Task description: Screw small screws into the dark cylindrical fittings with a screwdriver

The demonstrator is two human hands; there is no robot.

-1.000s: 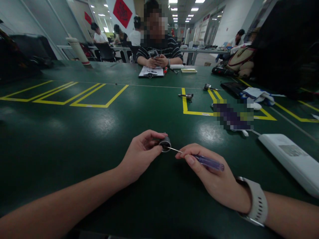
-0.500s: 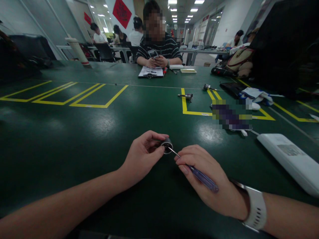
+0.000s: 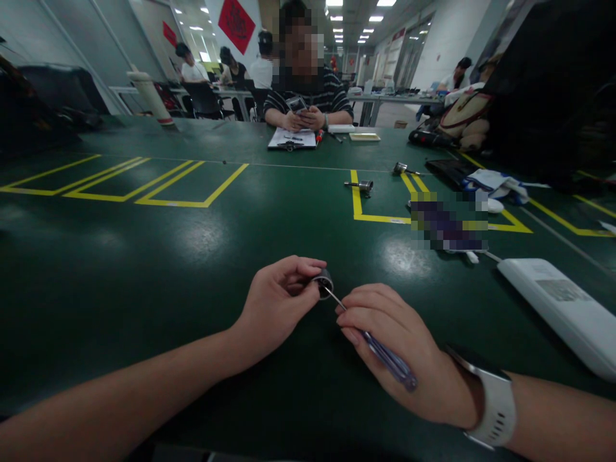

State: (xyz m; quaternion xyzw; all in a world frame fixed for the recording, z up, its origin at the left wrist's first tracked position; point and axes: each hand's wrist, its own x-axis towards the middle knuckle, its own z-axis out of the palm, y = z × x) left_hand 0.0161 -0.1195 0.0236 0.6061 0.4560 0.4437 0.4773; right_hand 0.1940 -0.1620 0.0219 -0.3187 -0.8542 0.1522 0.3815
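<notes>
My left hand (image 3: 282,301) pinches a small round metal cup-shaped part (image 3: 329,280) between thumb and fingers, its open end turned toward me and to the right. Closed around a screwdriver (image 3: 389,359) with a clear purple handle is my right hand (image 3: 399,343). The thin shaft points up and left, and its tip reaches into the opening of the metal part; what it touches inside is too dark to tell. A white-strapped watch sits on my right wrist.
On the green table (image 3: 120,289), two metal parts with shafts (image 3: 366,186) lie near yellow tape lines. A pixelated phone (image 3: 445,224) and a long white device (image 3: 558,308) are at the right. Across the table, a person holds a phone behind a clipboard (image 3: 291,138).
The screwdriver handle has shifted slightly down and left and looks turned in my right hand. My left hand holds the metal part almost in the same place.
</notes>
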